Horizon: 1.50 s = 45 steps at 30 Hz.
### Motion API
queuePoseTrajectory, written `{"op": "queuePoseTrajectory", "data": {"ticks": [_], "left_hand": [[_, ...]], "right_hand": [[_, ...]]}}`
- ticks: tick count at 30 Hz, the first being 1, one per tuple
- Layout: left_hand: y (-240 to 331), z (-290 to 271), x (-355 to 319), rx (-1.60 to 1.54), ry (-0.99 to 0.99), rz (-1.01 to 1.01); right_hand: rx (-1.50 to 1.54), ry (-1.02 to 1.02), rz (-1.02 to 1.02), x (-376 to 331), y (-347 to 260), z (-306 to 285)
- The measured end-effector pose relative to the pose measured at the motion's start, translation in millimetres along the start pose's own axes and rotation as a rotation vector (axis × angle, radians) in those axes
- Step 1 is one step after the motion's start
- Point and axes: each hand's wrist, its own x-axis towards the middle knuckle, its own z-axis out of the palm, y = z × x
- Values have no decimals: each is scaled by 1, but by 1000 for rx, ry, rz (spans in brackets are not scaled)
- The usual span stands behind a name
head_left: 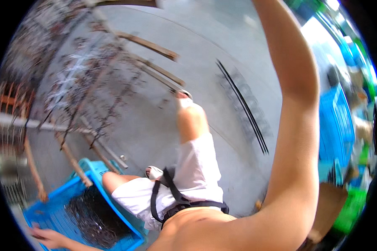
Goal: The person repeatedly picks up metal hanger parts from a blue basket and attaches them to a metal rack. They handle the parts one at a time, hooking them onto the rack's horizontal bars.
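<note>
My left hand (pixel 46 237) lies at the near rim of a blue plastic crate (pixel 94 169) at the lower left; motion blur hides whether its fingers grip the rim. The crate holds a heap of small dark pieces (pixel 92 217). My right forearm (pixel 295 125) rises along the right side and leaves the picture at the top, so my right hand is out of view. My legs in white shorts (pixel 197 171) and sandalled feet stand on the grey concrete floor (pixel 222 50).
A rusty wire and rod lattice (pixel 92 83) with wooden slats (pixel 151 46) lies on the floor at the upper left. Two thin black rods (pixel 243 106) lie to the right of my legs. Blue crates (pixel 335 125) and green things stand at the far right.
</note>
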Motion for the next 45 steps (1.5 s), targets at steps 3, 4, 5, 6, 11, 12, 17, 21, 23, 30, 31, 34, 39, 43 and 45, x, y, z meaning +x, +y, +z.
{"op": "queuePoseTrajectory", "data": {"ticks": [3, 4, 5, 6, 11, 12, 17, 21, 23, 30, 31, 34, 39, 43, 45], "left_hand": [[106, 19, -148, -262, -713, -213], [139, 26, -183, -349, -867, -284], [160, 35, -202, -475, -986, -364], [178, 41, -213, -546, -1067, -425], [227, 88, -222, -403, -1277, -309], [238, 108, -226, -382, -1301, -270], [287, 170, -257, -530, -1440, -125], [302, 188, -275, -414, -1594, -121], [280, 187, -282, -326, -1661, -120], [213, 149, -292, -347, -1498, -412], [210, 149, -294, -333, -1485, -301], [212, 146, -297, -505, -1423, -338], [204, 118, -276, -643, -1290, -305], [228, 104, -259, -911, -1236, -358], [250, 120, -243, -1049, -1202, -275]], "right_hand": [[7, -472, 601, -235, 39, -10], [-27, -619, 850, -323, 35, -23], [-111, -698, 947, -430, 30, -40], [-181, -619, 1108, -517, -1, -58], [-355, -1068, 2158, -723, -141, -104], [-376, -1032, 2218, -745, -159, -108], [-454, -994, 1783, -770, -166, -61], [-390, -967, 1773, -784, -150, -64], [-243, -948, 1767, -772, -151, -74], [-303, -1006, 1603, -684, -173, -87], [-371, -1002, 1535, -679, -162, -87], [-250, -903, 1621, -643, -147, -107], [-144, -638, 1726, -630, -212, -152], [-294, -554, 1737, -612, -256, -202], [-514, -581, 1640, -586, -255, -256]]}}
